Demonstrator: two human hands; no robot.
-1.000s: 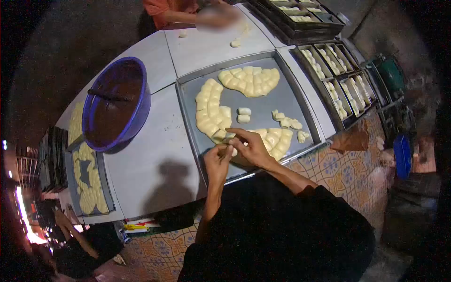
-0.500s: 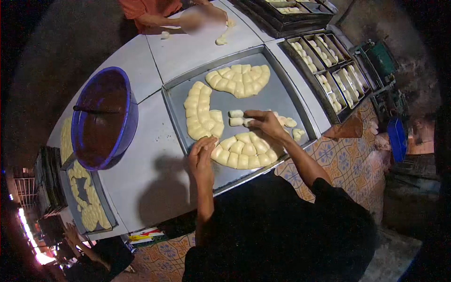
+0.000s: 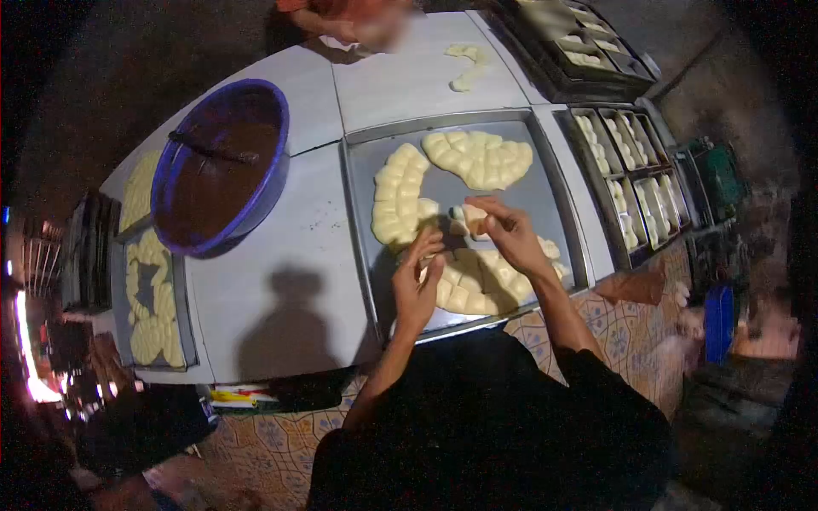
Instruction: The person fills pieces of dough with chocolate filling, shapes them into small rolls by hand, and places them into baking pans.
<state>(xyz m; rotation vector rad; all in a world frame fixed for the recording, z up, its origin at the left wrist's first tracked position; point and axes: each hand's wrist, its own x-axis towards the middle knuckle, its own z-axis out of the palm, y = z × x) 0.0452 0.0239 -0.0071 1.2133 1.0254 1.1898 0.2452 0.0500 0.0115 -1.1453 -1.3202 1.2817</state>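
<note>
A large metal tray (image 3: 360,255) on the white table holds several clusters of pale dough pieces. One cluster (image 3: 479,158) lies at the tray's back, another (image 3: 398,194) curves along its left side, and a third (image 3: 467,285) is at the front. My right hand (image 3: 514,238) has its thumb and fingers closed around small dough pieces (image 3: 468,220) near the tray's middle. My left hand (image 3: 417,285) is over the left edge of the front cluster, fingers apart, with nothing visible in it.
A blue tub (image 3: 277,170) of brown contents stands at the left, a stick in it. Divided dough pans (image 3: 626,175) are at the right. Another dough tray (image 3: 183,298) is at the far left. Across the table are a person's hands (image 3: 362,32) and loose dough (image 3: 464,68).
The view has shifted, so the table appears farther right. My left hand has lifted from the dough and spread its fingers. My right hand has closed around the small pieces at the tray's middle.
</note>
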